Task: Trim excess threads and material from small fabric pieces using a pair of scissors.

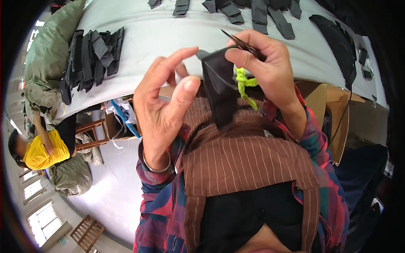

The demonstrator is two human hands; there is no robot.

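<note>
The black fabric strip (218,86) hangs with its long axis running down from the right hand (270,58), the nearer one, whose thumb and forefinger clamp its upper corner. Dark thread snips (245,45) sit in that hand above the strip; a yellow-green tie (241,81) dangles right of it. Left of the strip, the left hand (161,100) holds thumb and forefinger apart; whether that forefinger grazes its blurred edge is unclear.
</note>
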